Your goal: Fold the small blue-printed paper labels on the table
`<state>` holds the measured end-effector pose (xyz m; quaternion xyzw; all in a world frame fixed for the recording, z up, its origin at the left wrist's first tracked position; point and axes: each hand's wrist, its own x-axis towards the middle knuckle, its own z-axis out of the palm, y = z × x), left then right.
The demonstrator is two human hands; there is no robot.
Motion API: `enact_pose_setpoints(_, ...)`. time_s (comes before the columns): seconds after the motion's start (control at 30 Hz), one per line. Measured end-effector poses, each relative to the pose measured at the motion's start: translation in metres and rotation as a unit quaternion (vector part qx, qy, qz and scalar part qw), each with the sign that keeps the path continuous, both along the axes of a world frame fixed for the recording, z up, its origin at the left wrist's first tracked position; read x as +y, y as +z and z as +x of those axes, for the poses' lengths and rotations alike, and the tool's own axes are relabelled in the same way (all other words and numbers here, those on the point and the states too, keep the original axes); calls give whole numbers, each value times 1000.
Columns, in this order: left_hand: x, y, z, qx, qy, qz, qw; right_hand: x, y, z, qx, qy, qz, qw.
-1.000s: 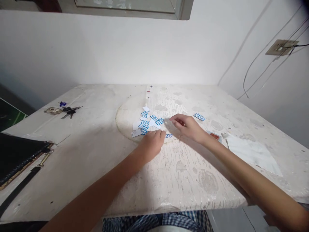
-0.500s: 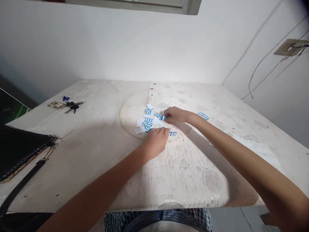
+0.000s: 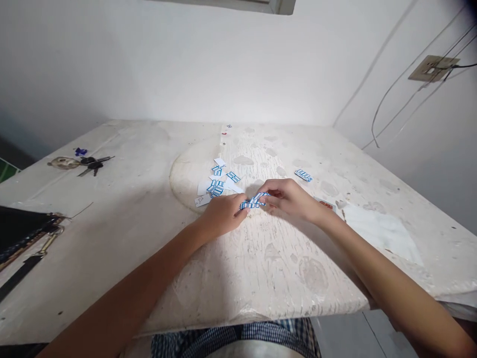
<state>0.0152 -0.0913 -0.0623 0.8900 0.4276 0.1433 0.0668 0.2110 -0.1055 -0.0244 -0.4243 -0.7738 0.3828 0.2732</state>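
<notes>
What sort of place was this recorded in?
Probably a room in a home, though a small workplace is possible. A worn, stained table stands by a plain white wall, personal keys lie on it, and a socket is fixed at the right.

A white wall [image 3: 194,74] fills the top, shadowed at left; a window frame [image 3: 285,7] is cut off at top centre; a socket plate [image 3: 421,69] with wires [image 3: 465,66] sits upper right. A pale, stained tabletop [image 3: 122,214] spans the middle; grey tiled floor [image 3: 343,330] shows lower right.
</notes>
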Motion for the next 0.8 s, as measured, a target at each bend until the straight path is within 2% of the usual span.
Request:
enact_pose_setpoints(0.17,-2,6,0,-2,3,-29,1000,-4,-4,-8,-25,20,103,994)
enact_pose_setpoints(0.47,-3,6,-2,6,-25,-14,1000,-3,-22,-14,-62,0,203,977)
enact_pose_setpoints(0.63,-2,2,-2,24,-33,21,999,-7,-23,-18,-125,6,231,965)
enact_pose_setpoints(0.8,-3,1,-1,32,-39,41,998,-10,-23,-22,-177,-23,206,962)
